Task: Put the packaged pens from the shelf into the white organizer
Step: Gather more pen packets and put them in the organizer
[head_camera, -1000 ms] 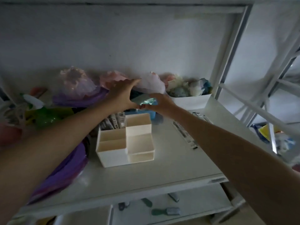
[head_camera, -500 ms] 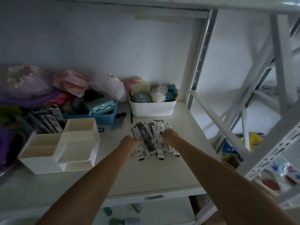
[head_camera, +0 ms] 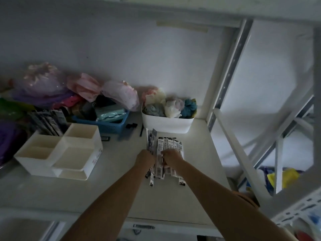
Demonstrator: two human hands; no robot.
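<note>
A bunch of packaged pens [head_camera: 165, 146] in white and black wrappers lies on the white shelf [head_camera: 121, 193], right of centre. My left hand [head_camera: 145, 158] closes on the left side of the bunch, lifting a few packs on edge. My right hand [head_camera: 172, 158] presses curled fingers on the right side of the bunch. The white organizer [head_camera: 59, 153], with several open compartments, stands to the left. More packaged pens [head_camera: 49, 121] stand in its back-left compartment.
A white bin of cloth items [head_camera: 167, 122] sits right behind the pens. A blue basket [head_camera: 107, 125] and plastic bags [head_camera: 83, 87] fill the back left. A black clip [head_camera: 131, 125] lies by the basket. Shelf posts [head_camera: 231, 70] rise at the right.
Both hands came back from the bags behind the organizer to the pen bunch. Since half a second ago the fanned pens have been gathered into a tighter, straighter bunch.
</note>
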